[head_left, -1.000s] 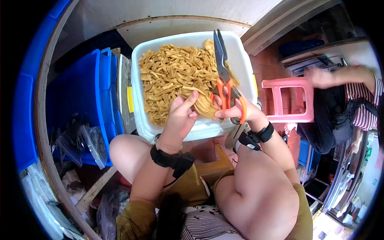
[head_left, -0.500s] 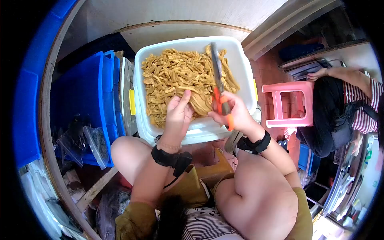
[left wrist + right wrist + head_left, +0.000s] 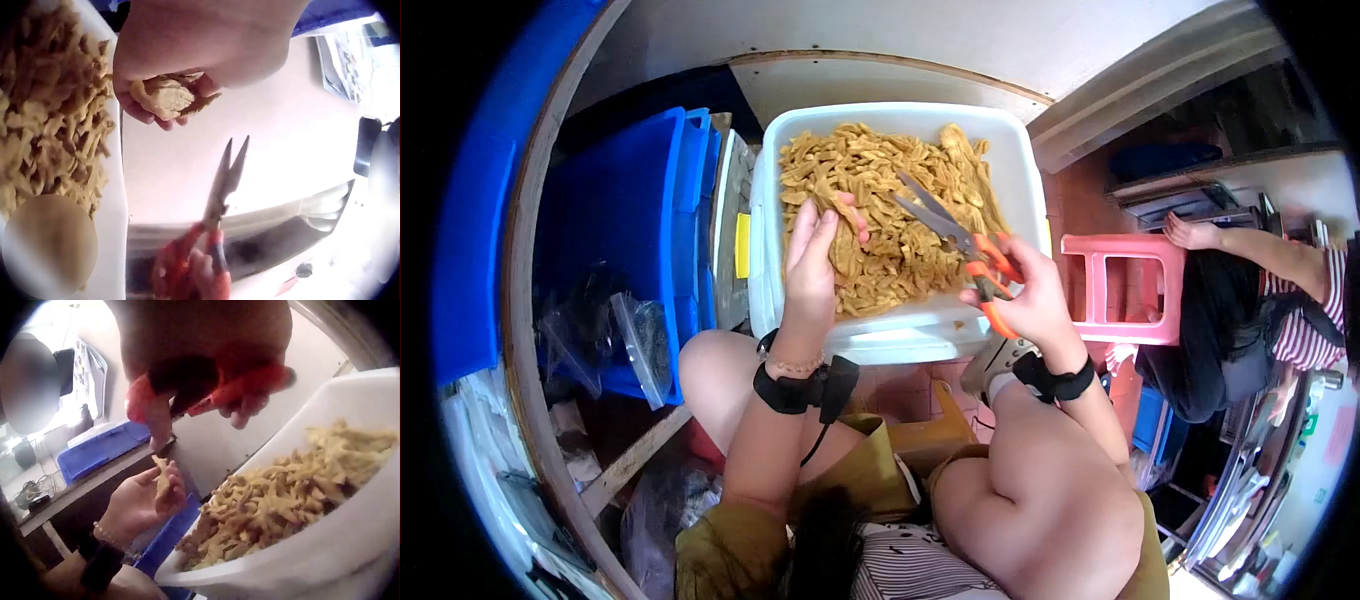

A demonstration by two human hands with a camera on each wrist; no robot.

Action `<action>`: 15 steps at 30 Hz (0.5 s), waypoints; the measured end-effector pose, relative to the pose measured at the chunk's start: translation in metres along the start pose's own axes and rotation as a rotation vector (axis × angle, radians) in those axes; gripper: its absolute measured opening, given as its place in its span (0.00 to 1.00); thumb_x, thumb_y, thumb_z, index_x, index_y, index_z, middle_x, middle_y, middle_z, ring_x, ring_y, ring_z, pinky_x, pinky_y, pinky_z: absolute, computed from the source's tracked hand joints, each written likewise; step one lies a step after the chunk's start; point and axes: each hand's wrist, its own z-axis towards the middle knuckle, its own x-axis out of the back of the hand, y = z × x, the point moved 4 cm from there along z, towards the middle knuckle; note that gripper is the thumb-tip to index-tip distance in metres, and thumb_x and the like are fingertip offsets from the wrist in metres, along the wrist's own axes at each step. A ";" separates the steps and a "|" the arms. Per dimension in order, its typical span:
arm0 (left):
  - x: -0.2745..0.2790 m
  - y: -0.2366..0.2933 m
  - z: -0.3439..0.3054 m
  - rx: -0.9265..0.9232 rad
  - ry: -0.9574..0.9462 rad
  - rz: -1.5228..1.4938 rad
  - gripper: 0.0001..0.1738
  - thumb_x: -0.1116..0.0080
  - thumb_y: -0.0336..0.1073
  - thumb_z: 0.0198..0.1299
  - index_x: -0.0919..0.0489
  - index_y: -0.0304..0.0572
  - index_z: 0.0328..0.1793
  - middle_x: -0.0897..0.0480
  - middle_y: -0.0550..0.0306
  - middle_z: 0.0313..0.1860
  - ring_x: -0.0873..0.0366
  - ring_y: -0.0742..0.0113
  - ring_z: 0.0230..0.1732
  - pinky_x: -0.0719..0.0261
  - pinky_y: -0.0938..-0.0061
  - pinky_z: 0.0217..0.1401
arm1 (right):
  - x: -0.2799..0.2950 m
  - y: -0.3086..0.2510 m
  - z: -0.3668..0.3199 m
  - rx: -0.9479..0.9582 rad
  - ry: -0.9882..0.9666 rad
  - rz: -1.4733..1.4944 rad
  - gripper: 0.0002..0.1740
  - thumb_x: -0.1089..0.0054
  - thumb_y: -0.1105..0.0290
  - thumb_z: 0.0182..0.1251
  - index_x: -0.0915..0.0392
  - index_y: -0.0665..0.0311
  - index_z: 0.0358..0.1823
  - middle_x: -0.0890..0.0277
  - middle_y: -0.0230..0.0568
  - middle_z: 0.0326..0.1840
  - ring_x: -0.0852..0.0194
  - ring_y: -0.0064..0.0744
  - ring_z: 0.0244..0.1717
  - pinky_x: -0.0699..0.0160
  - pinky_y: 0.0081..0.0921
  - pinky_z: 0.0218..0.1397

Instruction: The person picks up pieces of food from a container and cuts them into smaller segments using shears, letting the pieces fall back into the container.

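My left hand (image 3: 810,262) holds a yellow-brown, wrinkled food piece (image 3: 167,99) between thumb and fingers, over the left part of a white tub (image 3: 1032,175). The pale inside of that piece faces the left wrist view. Orange-handled scissors (image 3: 962,240) are gripped in my right hand (image 3: 1038,305), above the tub's near right side. Their dark blades stand parted and point up and left, a short way from the left hand. Below both hands lies a heap of cut strips (image 3: 900,275) of the same food, with longer uncut pieces (image 3: 975,180) along the right.
Blue crates (image 3: 625,230) stand left of the tub, with plastic bags (image 3: 640,345) hanging there. A pink stool (image 3: 1130,290) stands to the right, and a seated person's hand (image 3: 1190,232) is over its edge. A pale wall (image 3: 880,85) closes off the far side.
My hands have moved apart, the left going leftward. The scissors have swung from pointing away to pointing up and left. The food in my left hand shows as a smaller piece than before.
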 end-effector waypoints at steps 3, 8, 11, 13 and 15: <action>0.005 0.005 0.001 -0.024 -0.021 0.161 0.14 0.62 0.35 0.75 0.29 0.35 0.56 0.25 0.59 0.37 0.29 0.73 0.38 0.30 0.78 0.46 | 0.009 0.005 -0.004 -0.073 -0.085 -0.145 0.27 0.18 0.73 0.43 0.29 0.67 0.41 0.28 0.30 0.35 0.29 0.18 0.37 0.27 0.18 0.40; -0.002 0.013 -0.005 -0.096 0.013 0.264 0.11 0.48 0.33 0.70 0.27 0.37 0.55 0.25 0.65 0.35 0.32 0.82 0.30 0.32 0.86 0.31 | 0.001 -0.004 -0.004 0.035 -0.023 -0.036 0.30 0.17 0.58 0.40 0.31 0.65 0.32 0.34 0.34 0.23 0.38 0.23 0.26 0.32 0.24 0.30; -0.003 0.013 -0.008 -0.087 -0.014 0.327 0.08 0.48 0.33 0.71 0.26 0.39 0.52 0.24 0.66 0.35 0.31 0.83 0.30 0.31 0.87 0.31 | -0.003 -0.015 -0.003 -0.048 -0.140 -0.166 0.30 0.17 0.56 0.41 0.31 0.65 0.30 0.33 0.36 0.22 0.37 0.24 0.25 0.33 0.25 0.29; -0.003 0.011 -0.008 -0.060 -0.012 0.303 0.08 0.47 0.32 0.70 0.26 0.38 0.52 0.24 0.66 0.35 0.30 0.83 0.31 0.30 0.87 0.33 | -0.005 -0.014 -0.003 -0.040 -0.166 -0.198 0.30 0.18 0.54 0.41 0.31 0.66 0.29 0.34 0.38 0.21 0.36 0.27 0.24 0.33 0.26 0.28; -0.005 0.007 -0.009 -0.024 -0.062 0.294 0.09 0.47 0.32 0.70 0.25 0.37 0.52 0.23 0.66 0.36 0.29 0.83 0.32 0.28 0.85 0.35 | -0.007 -0.010 -0.004 -0.045 -0.157 -0.184 0.30 0.18 0.53 0.42 0.31 0.66 0.29 0.35 0.38 0.21 0.36 0.28 0.23 0.33 0.27 0.28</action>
